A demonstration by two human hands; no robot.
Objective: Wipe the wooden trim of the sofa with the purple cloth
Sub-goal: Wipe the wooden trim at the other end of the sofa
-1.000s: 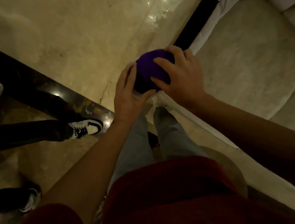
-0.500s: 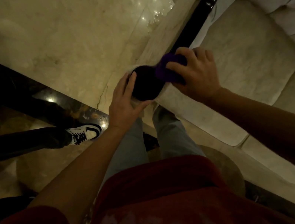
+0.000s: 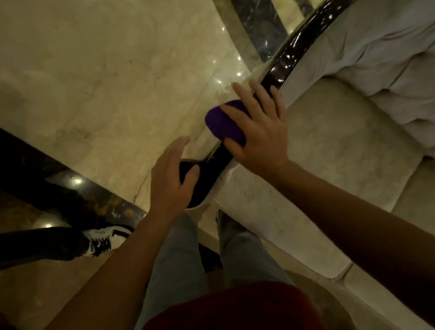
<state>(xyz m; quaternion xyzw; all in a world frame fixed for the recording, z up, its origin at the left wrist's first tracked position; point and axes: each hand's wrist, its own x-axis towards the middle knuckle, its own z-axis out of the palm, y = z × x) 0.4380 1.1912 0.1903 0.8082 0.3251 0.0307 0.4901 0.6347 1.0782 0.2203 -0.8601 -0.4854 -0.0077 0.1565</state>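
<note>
A glossy dark wooden trim (image 3: 312, 31) runs along the sofa's armrest from its rounded near end up to the top right. The purple cloth (image 3: 222, 125) lies on the trim a little beyond that end. My right hand (image 3: 258, 132) presses the cloth down, fingers spread over it and the trim. My left hand (image 3: 168, 181) rests on the rounded end of the trim (image 3: 200, 188), thumb against the dark wood, fingers straight and pointing away over the floor.
The cream sofa seat (image 3: 336, 145) and a tufted white cushion (image 3: 412, 80) lie right of the trim. Polished marble floor (image 3: 80, 72) spreads to the left. Another person's leg and white sneaker (image 3: 107, 238) stand at left. My own legs (image 3: 181, 263) are below.
My right hand has slid the purple cloth off the rounded end and further up along the trim. My left hand stays at the end, its fingers now straighter.
</note>
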